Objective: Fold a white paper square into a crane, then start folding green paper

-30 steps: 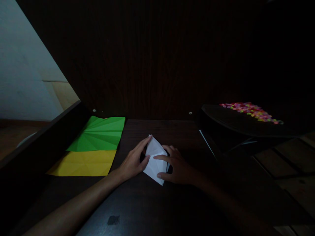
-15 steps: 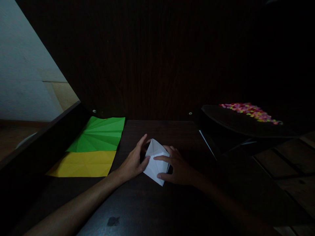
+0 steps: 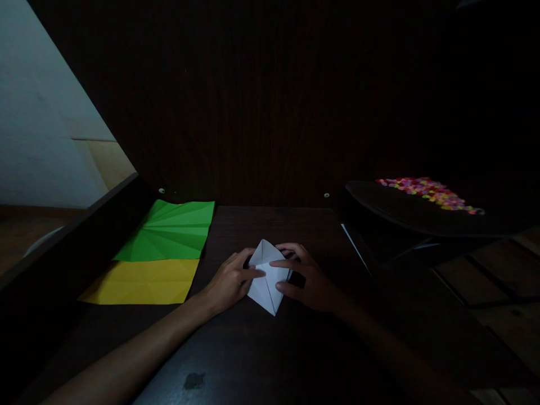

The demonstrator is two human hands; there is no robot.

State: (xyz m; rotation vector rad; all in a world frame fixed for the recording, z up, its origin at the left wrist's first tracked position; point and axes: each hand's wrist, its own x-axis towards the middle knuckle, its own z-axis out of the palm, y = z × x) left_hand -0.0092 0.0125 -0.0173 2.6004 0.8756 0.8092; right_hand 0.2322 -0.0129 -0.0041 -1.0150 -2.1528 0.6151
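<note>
So the folded white paper is sitting on the dark tabletop, right between the two hands, kinda kite-shaped with one point facing the person and one facing away. Left hand has its thumb lying over the paper's left side, with the forefinger up at the upper-left edge; the rest are mostly hidden, so can't tell if it's really pinched. On the right hand, thumb and forefinger are spread apart, both tips on top of the paper's right half, while the other fingers are bent past the upper-right edge. Can't tell if those grip anything. Creased green sheet and yellow sheet lie off to the left.
</note>
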